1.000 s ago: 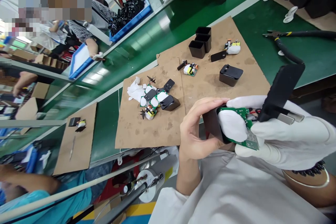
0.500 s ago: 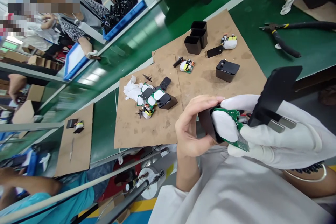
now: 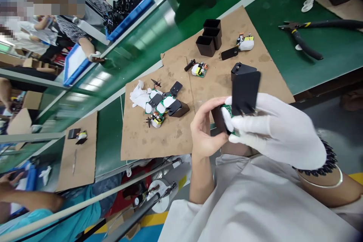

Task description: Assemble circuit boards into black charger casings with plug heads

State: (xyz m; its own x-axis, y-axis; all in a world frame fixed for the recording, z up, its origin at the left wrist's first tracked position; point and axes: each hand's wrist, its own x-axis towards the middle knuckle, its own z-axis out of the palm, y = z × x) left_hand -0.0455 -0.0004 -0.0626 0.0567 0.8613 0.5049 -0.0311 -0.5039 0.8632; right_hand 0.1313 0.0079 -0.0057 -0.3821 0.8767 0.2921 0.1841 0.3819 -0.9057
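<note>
My bare left hand (image 3: 202, 132) is closed round a dark plastic charger case (image 3: 219, 119), its open end facing right. My right hand (image 3: 283, 128), in a white glove, grips a green circuit board with a white pad (image 3: 227, 118). Part of the board sits inside the case; the glove's fingers hide much of the rest. A flat black end cover (image 3: 245, 91) stands upright above the gloved fingers, by the board. Behind that cover, a closed black charger (image 3: 241, 69) rests on the cardboard (image 3: 181, 136).
Several boards with covers (image 3: 159, 106) lie beside a crumpled white glove (image 3: 138, 95). Empty black cases (image 3: 206, 46) stand farther back, near a loose board (image 3: 200, 69). Black-handled pliers (image 3: 303, 43) lie right. Beyond the bench, a co-worker's hand (image 3: 95, 57) is near a blue tray (image 3: 76, 64).
My right hand has moved left, and the circuit board is deeper in the case. The black cover has swung more upright and come closer to the case.
</note>
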